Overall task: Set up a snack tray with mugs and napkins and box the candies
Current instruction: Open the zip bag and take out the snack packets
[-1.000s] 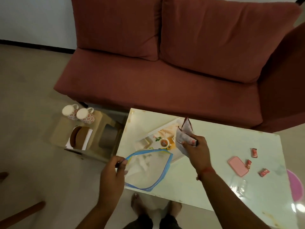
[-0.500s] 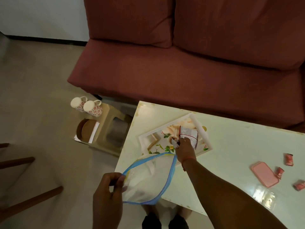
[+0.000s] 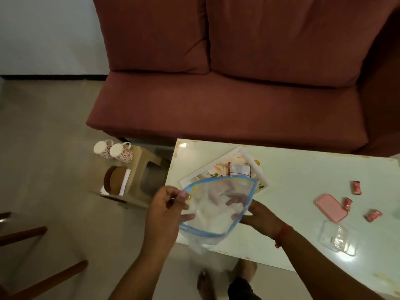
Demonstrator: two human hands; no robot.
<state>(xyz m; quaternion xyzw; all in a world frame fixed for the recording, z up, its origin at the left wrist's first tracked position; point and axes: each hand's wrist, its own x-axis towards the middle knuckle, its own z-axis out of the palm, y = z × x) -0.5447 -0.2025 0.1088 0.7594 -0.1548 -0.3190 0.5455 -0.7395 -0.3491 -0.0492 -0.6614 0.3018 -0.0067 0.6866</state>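
1. The clear zip bag (image 3: 218, 210) with the blue seal rim is held up between both hands, over the near left corner of the table (image 3: 303, 180) and partly in front of the tray (image 3: 263, 176). It looks empty or nearly so, though the film is too blurred to be sure.
2. The left hand (image 3: 166, 210) pinches the bag's rim at its 9 o'clock edge, thumb and fingers curled on the seal. The right hand (image 3: 257, 215) holds the 3 o'clock side, with fingers showing faintly through the plastic.
3. To do this step well, I judge the bag should be kept taut between the two grips, then flattened and set well apart from the tray, so the tray stays free for mugs and napkins.
4. A silver snack packet (image 3: 239, 169) lies on the tray at 12 o'clock from the bag.
5. The two floral mugs (image 3: 113, 150) stand on the low stool (image 3: 140, 169) at 10 o'clock, off the table, beside what may be coasters on white paper.
6. At 3 o'clock lie three red candies (image 3: 356, 187), the pink lid (image 3: 331, 207) and the clear box (image 3: 338, 240), not yet filled.
7. Hard to make out: the tray's near half is behind the bag, the right fingertips are veiled, and napkins cannot be identified with certainty.
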